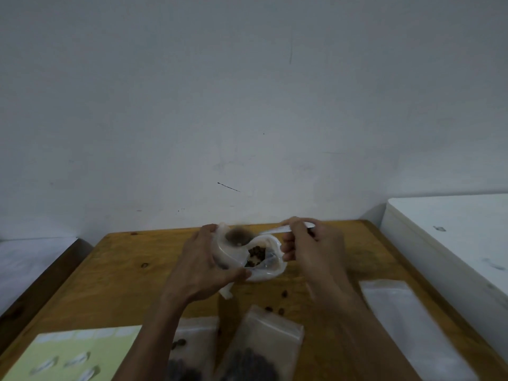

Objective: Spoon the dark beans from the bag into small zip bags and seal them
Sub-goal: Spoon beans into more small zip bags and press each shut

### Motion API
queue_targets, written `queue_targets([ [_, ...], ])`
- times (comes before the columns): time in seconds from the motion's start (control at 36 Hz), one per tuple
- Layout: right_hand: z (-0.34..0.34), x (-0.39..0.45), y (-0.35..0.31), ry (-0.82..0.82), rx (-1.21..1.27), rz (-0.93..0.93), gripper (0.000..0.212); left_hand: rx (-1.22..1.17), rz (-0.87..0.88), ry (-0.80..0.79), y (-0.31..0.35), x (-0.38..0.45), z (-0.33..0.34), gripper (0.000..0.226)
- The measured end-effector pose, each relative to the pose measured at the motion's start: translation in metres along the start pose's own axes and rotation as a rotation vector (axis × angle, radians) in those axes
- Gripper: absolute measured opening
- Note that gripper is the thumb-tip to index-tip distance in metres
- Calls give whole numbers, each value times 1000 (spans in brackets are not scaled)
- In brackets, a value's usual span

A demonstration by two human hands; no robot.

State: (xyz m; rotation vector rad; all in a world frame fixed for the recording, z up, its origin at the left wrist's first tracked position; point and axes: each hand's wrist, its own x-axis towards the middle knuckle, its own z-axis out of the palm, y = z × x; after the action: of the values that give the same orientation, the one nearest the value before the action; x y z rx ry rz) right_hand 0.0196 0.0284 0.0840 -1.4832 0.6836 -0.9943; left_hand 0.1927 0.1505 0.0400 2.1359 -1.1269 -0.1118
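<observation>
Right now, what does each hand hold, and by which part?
The left hand grips the small clear zip bag by its open mouth. The right hand pinches the white plastic spoon by its handle.

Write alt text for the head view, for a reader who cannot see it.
A left hand holds a small zip bag open while the right hand tips a white spoon of dark beans over it, above a wooden table. Filled zip bags lie nearer.

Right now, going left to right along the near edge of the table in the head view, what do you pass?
Green sheet → zip bag with few beans → fuller zip bag of beans → stack of empty zip bags.
</observation>
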Motion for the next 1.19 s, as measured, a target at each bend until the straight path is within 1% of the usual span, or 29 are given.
queue_targets([
  [0.08, 8, -10, 1, -160, -233, -215, 22, -80, 14, 58, 6, -1, 1, 111],
  [0.17, 12, -13, 4, -179, -389, -383, 21, -170, 19, 148, 8, -5, 0, 107],
  [0.33, 18, -11, 1, -207, -504, -562, 21, -168, 56, 262, 8, -6, 2, 90],
  [0.42, 21, -10, -4, -225, -520, -615, 22, -181, 82, 290, 8, -6, 3, 90],
  [0.5, 25, -10, -10, -207, -548, -681, 21, -166, 109, 318, 10, -5, 4, 91],
  [0.56, 28, -10, -13, -209, -559, -696, 21, -145, 131, 327, 12, -5, 5, 94],
  [0.64, 31, -9, -17, -237, -521, -673, 20, -138, 191, 340, 15, -5, 6, 83],
  [0.67, 31, -8, -18, -241, -496, -662, 19, -140, 207, 345, 15, -5, 7, 83],
  [0.72, 30, -7, -20, -246, -436, -608, 18, -131, 229, 348, 15, -5, 8, 89],
  [0.78, 30, -7, -22, -248, -397, -559, 19, -90, 246, 344, 13, -5, 9, 99],
  [0.83, 30, -7, -22, -240, -401, -569, 19, -52, 252, 328, 11, -3, 10, 109],
  [0.89, 30, -8, -22, -244, -405, -576, 20, -35, 248, 307, 9, -2, 12, 112],
  [0.97, 30, -8, -23, -264, -407, -577, 20, -1, 250, 290, 6, 1, 15, 108],
  [1.08, 30, -6, -23, -305, -485, -659, 22, -111, 217, 332, 10, -3, 13, 101],
  [1.14, 29, -5, -24, -261, -506, -705, 26, -143, 182, 341, 9, -4, 12, 100],
  [1.19, 24, -3, -25, -206, -465, -677, 23, -135, 146, 333, 4, -4, 10, 98],
])
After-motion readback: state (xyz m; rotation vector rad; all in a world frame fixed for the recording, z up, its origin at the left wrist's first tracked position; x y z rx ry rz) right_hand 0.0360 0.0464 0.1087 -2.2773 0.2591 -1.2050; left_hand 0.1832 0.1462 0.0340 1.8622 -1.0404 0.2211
